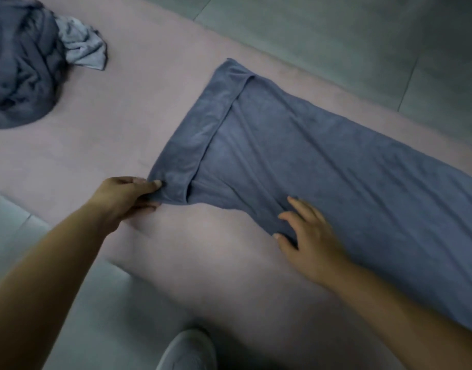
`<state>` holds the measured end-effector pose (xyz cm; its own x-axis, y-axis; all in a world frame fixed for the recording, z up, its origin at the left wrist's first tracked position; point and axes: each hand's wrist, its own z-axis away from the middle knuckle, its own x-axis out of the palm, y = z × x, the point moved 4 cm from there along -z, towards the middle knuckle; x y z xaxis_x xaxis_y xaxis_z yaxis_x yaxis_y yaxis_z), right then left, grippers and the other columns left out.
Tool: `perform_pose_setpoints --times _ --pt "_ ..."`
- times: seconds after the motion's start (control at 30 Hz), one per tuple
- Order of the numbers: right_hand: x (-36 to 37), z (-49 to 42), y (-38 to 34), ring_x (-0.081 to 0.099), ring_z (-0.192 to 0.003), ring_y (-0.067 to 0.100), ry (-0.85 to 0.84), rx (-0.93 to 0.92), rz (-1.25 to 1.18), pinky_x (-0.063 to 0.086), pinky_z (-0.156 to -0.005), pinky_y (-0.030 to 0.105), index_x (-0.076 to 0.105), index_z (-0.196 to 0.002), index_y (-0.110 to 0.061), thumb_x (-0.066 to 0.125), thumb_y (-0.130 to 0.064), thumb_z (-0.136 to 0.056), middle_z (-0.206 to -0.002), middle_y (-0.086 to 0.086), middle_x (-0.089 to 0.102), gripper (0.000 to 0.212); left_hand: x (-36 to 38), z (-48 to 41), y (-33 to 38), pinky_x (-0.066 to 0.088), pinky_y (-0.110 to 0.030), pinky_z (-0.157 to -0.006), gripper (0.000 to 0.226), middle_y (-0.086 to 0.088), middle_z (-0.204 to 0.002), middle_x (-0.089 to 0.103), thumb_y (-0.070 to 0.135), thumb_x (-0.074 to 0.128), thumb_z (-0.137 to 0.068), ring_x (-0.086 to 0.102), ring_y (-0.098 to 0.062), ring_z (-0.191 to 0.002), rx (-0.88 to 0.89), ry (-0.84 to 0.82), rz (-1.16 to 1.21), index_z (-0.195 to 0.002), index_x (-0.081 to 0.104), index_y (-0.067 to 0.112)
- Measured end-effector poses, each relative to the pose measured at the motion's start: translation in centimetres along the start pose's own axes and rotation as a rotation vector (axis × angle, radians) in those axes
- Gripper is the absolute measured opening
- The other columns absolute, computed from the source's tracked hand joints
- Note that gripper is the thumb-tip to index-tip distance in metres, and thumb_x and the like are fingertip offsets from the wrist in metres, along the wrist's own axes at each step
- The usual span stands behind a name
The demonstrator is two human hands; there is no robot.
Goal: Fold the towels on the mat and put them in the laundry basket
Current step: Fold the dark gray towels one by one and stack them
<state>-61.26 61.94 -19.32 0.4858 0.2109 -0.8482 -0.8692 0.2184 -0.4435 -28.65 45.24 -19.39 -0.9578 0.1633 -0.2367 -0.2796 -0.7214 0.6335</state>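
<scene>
A long blue-grey towel [323, 156] lies spread across the pink mat [123, 108], running from the centre off the right edge. Its left end is folded over into a narrow band. My left hand [125, 198] pinches the near left corner of that band between thumb and fingers. My right hand [307, 236] lies on the towel's near edge, its thumb tucked under the cloth and its fingers spread on top, gripping that edge. No laundry basket is in view.
A crumpled pile of dark blue towels [18, 65] with a lighter grey one [82, 46] sits at the mat's far left. Grey floor tiles [336, 30] surround the mat. A grey shoe [188, 351] shows at the bottom edge.
</scene>
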Motion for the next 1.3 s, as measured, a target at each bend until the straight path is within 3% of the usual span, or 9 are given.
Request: perform_pose_setpoints --times 0.17,0.3,0.47,0.67,0.73,0.83,0.9,1.07,1.3 --pt "0.1 2.4 1.3 0.044 -0.134 0.036 -0.004 -0.007 -0.028 0.041 -0.108 0.047 0.065 -0.1 -0.011 0.077 -0.026 -0.08 -0.148 0.016 0.046 0.028 1.2 1.4 -3.2 0.062 -0.03 -0.06 0.01 -0.015 -0.09 0.072 0.005 0.069 -0.091 0.073 -0.018 -0.069 -0.09 0.128 0.381 -0.096 0.06 0.003" --pt "-0.1 3.3 1.2 0.033 -0.142 0.028 -0.006 -0.013 -0.015 0.035 -0.114 0.044 0.069 -0.105 -0.019 0.073 -0.036 -0.085 -0.156 0.008 0.037 0.027 -0.8 1.6 -3.7 0.053 -0.026 -0.044 0.009 -0.013 -0.086 0.062 0.0 0.054 -0.092 0.061 -0.02 -0.059 -0.058 0.431 0.546 -0.099 0.059 0.005" --pt "1.0 4.1 1.1 0.023 -0.147 0.029 -0.074 -0.049 0.038 0.025 -0.119 0.046 0.069 -0.115 -0.022 0.067 -0.046 -0.088 -0.161 0.008 0.026 0.037 1.0 2.6 -4.3 0.056 -0.028 -0.048 0.011 -0.005 -0.07 0.052 0.018 0.059 -0.095 0.056 -0.016 -0.046 -0.109 0.353 0.554 -0.087 0.056 0.012" --pt "2.0 5.3 1.2 0.006 -0.153 0.028 -0.063 -0.139 0.109 0.004 -0.123 0.053 0.058 -0.132 -0.028 0.052 -0.054 -0.091 -0.166 0.008 0.011 0.049 1.4 3.3 -4.9 0.058 -0.028 -0.046 0.015 -0.016 -0.076 0.065 0.009 0.073 -0.087 0.066 -0.025 -0.057 -0.058 0.439 0.185 -0.083 0.059 0.004" --pt "2.3 5.6 1.6 0.003 -0.153 0.026 -0.083 -0.177 0.105 0.005 -0.122 0.056 0.054 -0.138 -0.029 0.047 -0.053 -0.091 -0.166 0.005 0.01 0.053 1.3 3.6 -4.2 0.062 -0.039 -0.072 0.026 -0.015 -0.093 0.065 0.015 0.076 -0.078 0.071 -0.032 -0.082 0.047 0.539 -0.08 -0.092 0.056 0.007" --pt "1.7 5.6 2.6 0.007 -0.152 0.024 -0.078 -0.192 0.059 0.01 -0.123 0.05 0.051 -0.142 -0.028 0.056 -0.045 -0.093 -0.166 0.004 0.013 0.052 2.8 4.8 -2.1 0.039 -0.052 -0.105 0.07 -0.019 -0.136 0.042 0.033 0.078 -0.076 0.043 -0.041 -0.125 0.307 0.641 -0.59 -0.13 0.041 0.008" --pt "0.9 5.9 4.0 0.016 -0.151 0.027 -0.062 -0.184 0.048 0.022 -0.121 0.049 0.055 -0.139 -0.023 0.06 -0.042 -0.091 -0.164 0.007 0.021 0.052 6.6 5.8 0.0 0.03 -0.052 -0.108 0.061 -0.017 -0.143 0.037 0.042 0.07 -0.083 0.037 -0.041 -0.131 0.561 0.488 -0.869 -0.133 0.047 0.014" --pt "-2.3 11.4 11.2 0.043 -0.138 0.035 -0.181 -0.258 0.268 0.047 -0.104 0.051 0.067 -0.117 -0.026 0.067 -0.044 -0.08 -0.153 0.015 0.042 0.041 20.5 8.3 1.4 0.047 -0.046 -0.099 0.066 -0.007 -0.122 0.054 0.066 0.036 -0.074 0.056 -0.035 -0.113 0.933 -0.381 -1.329 -0.114 0.063 0.022" --pt "-7.3 25.8 26.0 0.062 -0.104 0.033 -0.124 -0.051 0.27 0.058 -0.081 0.041 0.071 -0.108 -0.022 0.067 -0.034 -0.075 -0.116 0.013 0.058 0.035 36.7 17.8 -1.7 0.046 -0.029 -0.075 0.013 0.009 -0.097 0.053 0.036 0.054 -0.091 0.055 -0.015 -0.091 1.25 -1.002 -1.771 -0.09 0.061 0.025"
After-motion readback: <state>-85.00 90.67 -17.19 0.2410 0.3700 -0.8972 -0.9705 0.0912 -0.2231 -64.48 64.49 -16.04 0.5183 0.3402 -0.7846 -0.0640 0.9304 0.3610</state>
